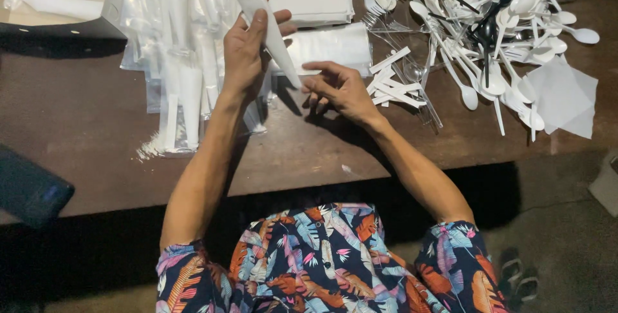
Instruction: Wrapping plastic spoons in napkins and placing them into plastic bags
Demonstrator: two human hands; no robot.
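White spoons beside a brown tabletop — a few black spoons among them; shorts navy with orange-pink feather pattern.

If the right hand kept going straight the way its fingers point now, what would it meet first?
The right hand points left, at the lower end of the white cutlery pack held up by the left hand. It likely meets that pack first, though depth is unclear.
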